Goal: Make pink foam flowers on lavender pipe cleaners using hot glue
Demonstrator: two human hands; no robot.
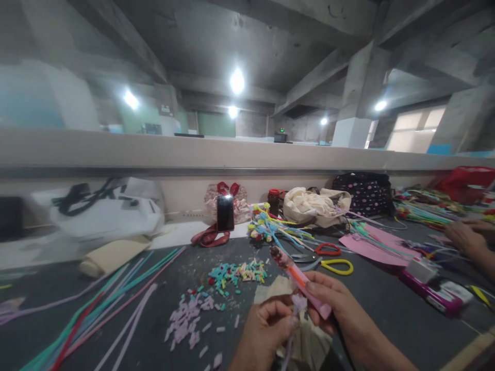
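Note:
My right hand [333, 298] is wrapped round a pink stick-shaped tool with an orange strip and a dark, crusted tip, which looks like a hot glue gun [314, 294]. Its tip points up and left, away from me. Close beside it, my left hand [266, 325] pinches a small lilac fuzzy flower on a pipe-cleaner stem [298, 304]; the stem hangs below the fingers. Under both hands lies a crumpled beige cloth [276, 289]. Left of my hands are a loose pile of cut lilac pieces [187, 319] and a pile of teal, cream and red pieces [234, 273].
Long pipe cleaners [93, 309] lie at left. Behind the piles are a propped phone [225, 212] and a bundle of fuzzy stems [266, 226]. Red-handled pliers [328, 249], a yellow-handled tool [337, 266], a pink sheet [371, 247] and a purple power strip [429, 294] lie rightward, near another person's hands [467, 237].

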